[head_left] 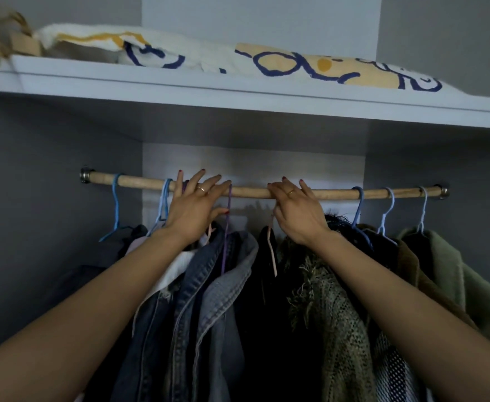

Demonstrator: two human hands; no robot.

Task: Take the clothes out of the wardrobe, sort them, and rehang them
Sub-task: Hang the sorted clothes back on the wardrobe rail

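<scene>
**Both hands up at the wardrobe rail**

Nearest the camera, two bare forearms, rising from 7 and 5 o'clock toward the middle. Left hand (193,207) at about 10 o'clock of centre, fingers spread and straight, laid over the wooden rail (333,193), thumb touching a purple hanger (227,227); nothing clamped. Right hand (294,211) just at 1 o'clock of centre, fingers curled over the rail; whether gripping the rail or a hook there, cannot tell. A ring on each hand.

Below the rail, from 6 to 4 o'clock, a packed row of clothes on hangers: denim jackets (197,300) under the left hand, a dark garment (264,300) between the hands on a pink hanger (272,253), a fuzzy green knit (333,314) under the right wrist, an olive coat (452,271) far out at 3 o'clock. Blue hangers (116,204) at 9 o'clock.

Up at 12 o'clock, a white shelf (238,91) bearing a folded blanket (310,62) with blue and yellow swirls, and a tan bag (20,39) at 11 o'clock.
</scene>
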